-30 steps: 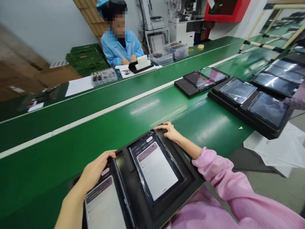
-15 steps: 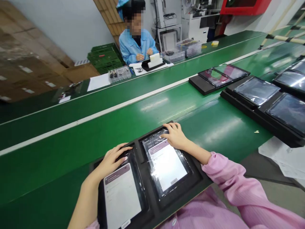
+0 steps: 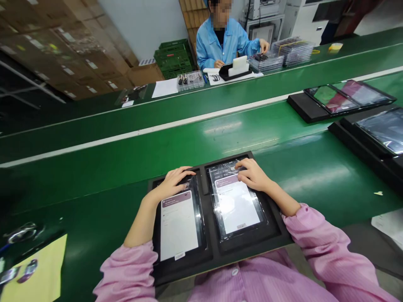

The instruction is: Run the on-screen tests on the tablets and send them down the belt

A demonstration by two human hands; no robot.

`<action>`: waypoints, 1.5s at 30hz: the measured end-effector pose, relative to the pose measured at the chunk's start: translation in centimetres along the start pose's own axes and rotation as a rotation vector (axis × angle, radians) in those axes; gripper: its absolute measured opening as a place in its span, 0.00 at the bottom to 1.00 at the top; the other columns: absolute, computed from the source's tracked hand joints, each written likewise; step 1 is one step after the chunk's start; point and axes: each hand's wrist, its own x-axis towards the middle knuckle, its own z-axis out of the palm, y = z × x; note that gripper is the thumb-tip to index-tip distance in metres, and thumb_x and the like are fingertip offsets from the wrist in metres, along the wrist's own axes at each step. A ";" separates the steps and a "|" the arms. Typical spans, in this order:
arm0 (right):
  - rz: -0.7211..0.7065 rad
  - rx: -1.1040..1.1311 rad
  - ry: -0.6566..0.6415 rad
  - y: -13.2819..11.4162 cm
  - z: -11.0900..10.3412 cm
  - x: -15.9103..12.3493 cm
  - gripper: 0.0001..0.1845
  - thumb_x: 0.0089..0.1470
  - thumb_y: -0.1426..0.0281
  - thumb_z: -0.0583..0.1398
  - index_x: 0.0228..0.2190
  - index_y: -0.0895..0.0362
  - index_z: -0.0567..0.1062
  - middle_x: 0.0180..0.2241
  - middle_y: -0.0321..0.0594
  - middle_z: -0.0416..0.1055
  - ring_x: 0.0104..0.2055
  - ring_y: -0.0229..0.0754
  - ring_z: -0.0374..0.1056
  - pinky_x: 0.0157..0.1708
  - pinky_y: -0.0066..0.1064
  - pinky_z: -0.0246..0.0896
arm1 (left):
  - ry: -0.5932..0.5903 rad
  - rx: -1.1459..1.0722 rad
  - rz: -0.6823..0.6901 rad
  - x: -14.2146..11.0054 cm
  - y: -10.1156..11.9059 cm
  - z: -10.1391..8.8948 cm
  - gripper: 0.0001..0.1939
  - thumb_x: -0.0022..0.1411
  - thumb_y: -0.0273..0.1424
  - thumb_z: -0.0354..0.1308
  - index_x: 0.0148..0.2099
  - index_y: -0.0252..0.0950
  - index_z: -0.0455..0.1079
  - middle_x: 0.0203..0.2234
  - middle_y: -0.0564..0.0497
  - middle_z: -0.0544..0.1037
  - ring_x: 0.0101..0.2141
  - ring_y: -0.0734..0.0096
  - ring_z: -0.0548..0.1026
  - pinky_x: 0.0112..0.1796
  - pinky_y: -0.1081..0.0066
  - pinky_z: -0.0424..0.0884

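- Head view: left grip (image 3: 171,185) unclenched, touching left tablet (image 3: 179,228).
- Right grip (image 3: 254,176) unclenched, touching right tablet (image 3: 237,207).
- Tablets beneath grips: likely stiff, slippery, fragile; hold side edges.

Green crates (image 3: 174,58) beside stacked cartons (image 3: 91,46)

Bright overhead light glares off the right tablet (image 3: 237,205); the outer edges stretch and blur.
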 end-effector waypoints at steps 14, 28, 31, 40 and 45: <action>0.324 -0.200 0.133 -0.3 0.0 -0.4 0.22 0.68 0.65 0.49 0.36 0.54 0.82 0.51 0.48 0.68 0.55 0.53 0.58 0.53 0.47 0.52 | 0.299 0.130 -0.087 1.5 0.5 1.3 0.20 0.69 0.42 0.45 0.44 0.47 0.79 0.51 0.51 0.78 0.47 0.59 0.77 0.43 0.64 0.72; 0.074 -0.049 0.112 -1.3 0.1 -3.5 0.28 0.68 0.63 0.44 0.31 0.51 0.82 0.44 0.43 0.72 0.47 0.48 0.65 0.52 0.45 0.51 | 0.059 0.083 0.027 -0.2 0.6 0.5 0.45 0.44 0.51 0.70 0.63 0.43 0.64 0.66 0.42 0.61 0.63 0.42 0.60 0.61 0.45 0.53; 0.067 -0.032 0.100 -1.3 0.0 -3.4 0.27 0.68 0.64 0.45 0.30 0.51 0.82 0.44 0.43 0.72 0.47 0.48 0.65 0.52 0.45 0.51 | 0.103 0.081 -0.067 0.5 0.7 0.4 0.23 0.60 0.46 0.58 0.56 0.46 0.71 0.62 0.48 0.68 0.58 0.50 0.69 0.56 0.55 0.65; -0.162 0.022 0.097 -1.5 -0.2 -3.2 0.25 0.65 0.69 0.48 0.30 0.52 0.83 0.45 0.45 0.70 0.48 0.49 0.64 0.49 0.46 0.52 | 0.054 0.028 -0.024 -0.1 0.9 0.2 0.29 0.63 0.53 0.51 0.59 0.42 0.66 0.64 0.43 0.63 0.63 0.51 0.61 0.63 0.48 0.51; -0.114 -0.008 0.063 -1.5 0.0 -3.2 0.23 0.63 0.71 0.49 0.29 0.51 0.83 0.46 0.44 0.71 0.48 0.49 0.63 0.50 0.46 0.52 | -0.066 0.153 -0.007 -0.8 1.3 0.8 0.59 0.40 0.57 0.69 0.67 0.34 0.52 0.69 0.29 0.46 0.68 0.36 0.41 0.63 0.37 0.35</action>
